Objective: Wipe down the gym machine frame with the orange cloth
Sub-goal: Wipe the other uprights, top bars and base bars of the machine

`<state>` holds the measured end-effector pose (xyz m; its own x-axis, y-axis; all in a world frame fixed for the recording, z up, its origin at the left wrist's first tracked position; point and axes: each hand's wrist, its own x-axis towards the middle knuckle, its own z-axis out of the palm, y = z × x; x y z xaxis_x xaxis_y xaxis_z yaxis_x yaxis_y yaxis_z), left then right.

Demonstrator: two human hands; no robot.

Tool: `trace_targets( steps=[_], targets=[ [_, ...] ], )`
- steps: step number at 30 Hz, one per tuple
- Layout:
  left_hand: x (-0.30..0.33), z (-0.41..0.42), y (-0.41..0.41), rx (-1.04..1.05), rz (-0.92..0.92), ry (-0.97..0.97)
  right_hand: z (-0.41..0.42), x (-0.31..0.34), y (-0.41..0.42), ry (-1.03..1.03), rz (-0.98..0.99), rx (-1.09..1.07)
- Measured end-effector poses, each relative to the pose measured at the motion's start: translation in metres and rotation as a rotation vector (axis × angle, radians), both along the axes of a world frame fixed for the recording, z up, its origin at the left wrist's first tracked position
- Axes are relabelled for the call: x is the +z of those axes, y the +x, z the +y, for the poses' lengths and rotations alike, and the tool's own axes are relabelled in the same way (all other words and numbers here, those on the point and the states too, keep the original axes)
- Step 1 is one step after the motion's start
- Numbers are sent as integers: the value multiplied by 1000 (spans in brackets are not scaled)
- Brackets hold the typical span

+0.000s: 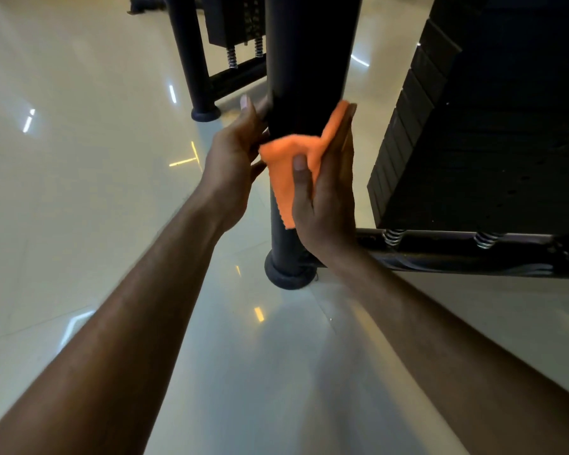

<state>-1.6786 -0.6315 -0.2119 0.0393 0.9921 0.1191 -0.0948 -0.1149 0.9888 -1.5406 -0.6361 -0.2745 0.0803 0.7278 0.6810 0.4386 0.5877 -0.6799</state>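
A black upright post [304, 60] of the gym machine frame rises from a round foot on the floor in the middle of the view. An orange cloth [286, 159] is wrapped against the post's near face. My right hand [326, 192] presses the cloth to the post, its thumb over the cloth and its fingers straight along the post's right side. My left hand [235, 159] touches the post's left side and pinches the cloth's left edge with curled fingers.
A black weight stack [473, 126] on springs sits right of the post, above a low crossbar [457, 251]. A second post [191, 60] and another weight stack stand behind to the left. Glossy pale tile floor [79, 192] spreads all around.
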Motion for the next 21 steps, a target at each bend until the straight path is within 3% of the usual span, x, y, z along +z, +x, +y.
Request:
trace_targets(
  steps=[2,8,10,13,16,19,21],
  targets=[
    [-3,1,1,18,-7,-8,3,-15,6,-103,-80,-26],
    [-9,0,4,-21,-32,26,3,10,-16,-164,160,-102],
    [-13,0,5,-30,-30,39,2,-4,-12,-118,50,-126],
    [-29,-3,4,-20,-35,21,-1,-55,13,-53,-317,-84],
    [-51,-7,4,-42,14,-2,-6,-113,37,-192,-465,-7],
    [-60,-8,7,-31,53,17,-11,-130,37,-337,-361,-45],
    [-63,-7,9,-15,75,40,-11,-118,19,-355,-188,-64]
  ],
)
